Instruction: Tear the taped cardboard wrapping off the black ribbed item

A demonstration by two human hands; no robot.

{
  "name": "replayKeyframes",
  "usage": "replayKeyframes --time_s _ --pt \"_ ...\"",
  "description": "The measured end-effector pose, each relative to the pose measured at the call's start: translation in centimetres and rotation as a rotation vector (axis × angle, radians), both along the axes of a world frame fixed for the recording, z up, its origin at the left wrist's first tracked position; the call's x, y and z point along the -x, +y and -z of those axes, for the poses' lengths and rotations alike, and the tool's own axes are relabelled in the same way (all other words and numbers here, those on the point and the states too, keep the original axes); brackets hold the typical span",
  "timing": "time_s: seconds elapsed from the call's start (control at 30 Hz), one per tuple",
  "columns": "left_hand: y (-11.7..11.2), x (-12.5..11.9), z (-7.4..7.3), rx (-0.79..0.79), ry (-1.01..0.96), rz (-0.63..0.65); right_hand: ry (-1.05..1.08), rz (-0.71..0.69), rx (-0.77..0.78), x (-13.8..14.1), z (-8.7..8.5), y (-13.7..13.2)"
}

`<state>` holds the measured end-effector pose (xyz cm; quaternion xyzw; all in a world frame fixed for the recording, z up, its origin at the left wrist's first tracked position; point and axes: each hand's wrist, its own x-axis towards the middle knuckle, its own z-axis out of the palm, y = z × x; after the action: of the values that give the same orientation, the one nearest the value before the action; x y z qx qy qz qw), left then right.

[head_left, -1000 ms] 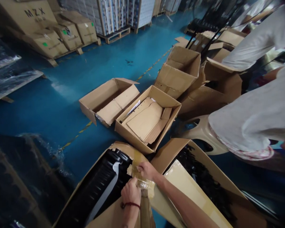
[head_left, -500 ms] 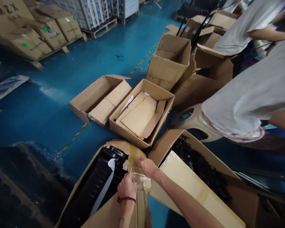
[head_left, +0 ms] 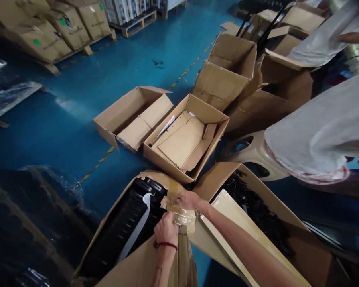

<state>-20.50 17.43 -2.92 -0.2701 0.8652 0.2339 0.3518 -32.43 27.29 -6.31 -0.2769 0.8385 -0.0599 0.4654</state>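
Note:
A cardboard box [head_left: 128,269] stands right below me, packed with ribbed black plastic parts [head_left: 124,229] and a pale strip [head_left: 134,235] lying over them. Clear and brown packing tape [head_left: 182,217] covers its torn corner at the right. My left hand [head_left: 166,230] is closed on the edge of the box's near flap, beside the tape. Just beyond it, my right hand [head_left: 188,200] has its fingers closed on the taped far flap. The fingertips of both hands are partly hidden.
To the right is a box of black parts [head_left: 251,207] with a cardboard piece [head_left: 227,223] across it. Ahead, an open box [head_left: 151,153] holds flat cardboard, beside another open box [head_left: 107,119]. A person in grey [head_left: 320,123] sits on a beige stool [head_left: 257,153] at right.
The view has shifted, so the boxes sit slightly further right and higher in the picture. Both hands stay at the taped corner, with the right hand's grip little changed.

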Motion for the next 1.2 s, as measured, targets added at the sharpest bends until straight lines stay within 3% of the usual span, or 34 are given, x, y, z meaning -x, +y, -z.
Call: replayKeyframes --time_s 0.2,0.57,0.77,0.97,1.13,1.2 --pt "0.0 0.1 0.1 -0.039 0.012 -0.011 -0.042 -0.015 -0.030 0.8 -0.1 1.2" --pt "0.4 -0.1 0.0 -0.028 0.033 0.005 -0.083 0.101 0.009 -0.3 1.1 -0.5" --pt "0.2 -0.6 0.5 0.003 0.044 0.022 -0.195 0.435 0.140 -1.5 1.8 -0.2" --pt "0.0 -1.1 0.9 0.054 0.049 0.055 -0.585 0.870 0.289 -2.7 1.2 0.4" --pt "0.1 -1.4 0.9 0.094 0.056 0.089 -0.843 1.066 0.423 -4.2 1.2 0.7" --pt "0.1 -1.6 1.0 0.099 0.048 0.102 -0.882 1.131 0.495 -5.1 0.4 0.8"
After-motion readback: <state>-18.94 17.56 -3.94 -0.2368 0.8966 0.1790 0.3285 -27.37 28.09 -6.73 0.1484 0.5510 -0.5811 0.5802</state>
